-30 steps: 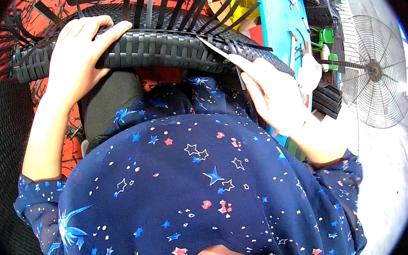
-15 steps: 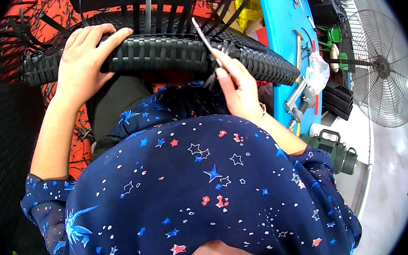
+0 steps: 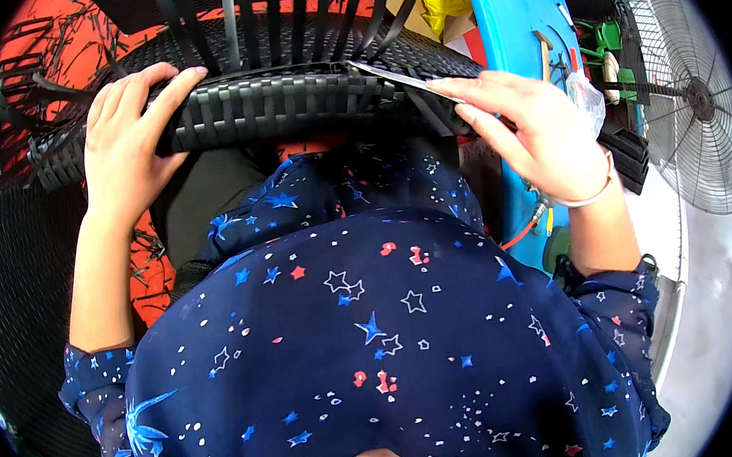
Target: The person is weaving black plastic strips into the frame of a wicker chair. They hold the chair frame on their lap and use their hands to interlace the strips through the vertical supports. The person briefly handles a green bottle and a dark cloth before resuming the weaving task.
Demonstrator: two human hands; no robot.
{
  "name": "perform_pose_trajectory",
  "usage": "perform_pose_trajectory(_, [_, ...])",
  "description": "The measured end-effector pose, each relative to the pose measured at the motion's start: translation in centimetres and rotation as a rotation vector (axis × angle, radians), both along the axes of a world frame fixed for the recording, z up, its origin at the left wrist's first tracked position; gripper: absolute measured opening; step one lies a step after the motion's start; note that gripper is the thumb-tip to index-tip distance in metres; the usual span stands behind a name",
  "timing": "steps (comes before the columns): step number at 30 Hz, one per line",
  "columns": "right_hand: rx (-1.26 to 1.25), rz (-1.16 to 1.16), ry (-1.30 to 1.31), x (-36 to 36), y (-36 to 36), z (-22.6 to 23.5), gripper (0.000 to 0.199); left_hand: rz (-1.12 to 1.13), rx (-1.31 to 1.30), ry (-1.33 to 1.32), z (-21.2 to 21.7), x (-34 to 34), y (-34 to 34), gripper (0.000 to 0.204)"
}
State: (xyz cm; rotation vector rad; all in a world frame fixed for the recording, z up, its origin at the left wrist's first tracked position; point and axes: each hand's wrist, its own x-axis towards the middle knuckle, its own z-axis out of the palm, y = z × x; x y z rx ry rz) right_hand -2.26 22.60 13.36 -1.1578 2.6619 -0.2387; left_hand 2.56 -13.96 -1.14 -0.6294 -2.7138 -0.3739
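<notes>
A rounded edge of black woven plastic strips (image 3: 277,106) runs across my front above my lap. My left hand (image 3: 124,145) is wrapped over its left part, fingers on top and thumb toward me. At the right, my right hand (image 3: 539,122) pinches a thin, flat, silvery-grey piece (image 3: 401,77) between thumb and fingers. Its far end meets the top of the woven edge; whether it is a tool or a strip I cannot make out. Several loose black strips (image 3: 251,34) stand up behind the edge, and another loose strip (image 3: 434,114) slants down near my right hand.
A blue table (image 3: 499,8) at the right bears a hammer (image 3: 544,52) and a clear plastic bag (image 3: 585,100). Behind the weave lies a yellow bag (image 3: 443,0). Cut black strips litter a red surface (image 3: 46,52) at the far left. A large fan (image 3: 694,100) stands far right.
My right hand has moved right and the silvery piece has tipped from steep to slanting, its end at the woven edge. My left hand keeps its grip as the view shifts slightly.
</notes>
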Motion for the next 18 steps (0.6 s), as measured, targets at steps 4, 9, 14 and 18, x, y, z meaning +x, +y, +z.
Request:
perform_pose_trajectory(4, [0.047, 0.105, -0.092, -2.2, -0.5, 1.3, 0.025, -0.004, 0.002, -0.072, 0.0, 0.3, 0.0, 0.075])
perform_pose_trajectory(9, [-0.013, 0.076, -0.144, -2.4, -1.0, 0.1, 0.025, 0.019, -0.020, -0.133, 0.5, 0.6, 0.1, 0.075])
perform_pose_trajectory(14, [-0.019, -0.097, -0.046, -0.2, -1.5, -2.3, 0.029, 0.016, -0.011, -0.150, 1.6, 0.5, 0.1, 0.076])
perform_pose_trajectory(18, [-0.107, -0.176, -0.045, 0.4, -1.4, -3.5, 0.030, -0.004, 0.150, -0.118, 1.9, 0.8, 0.4, 0.071])
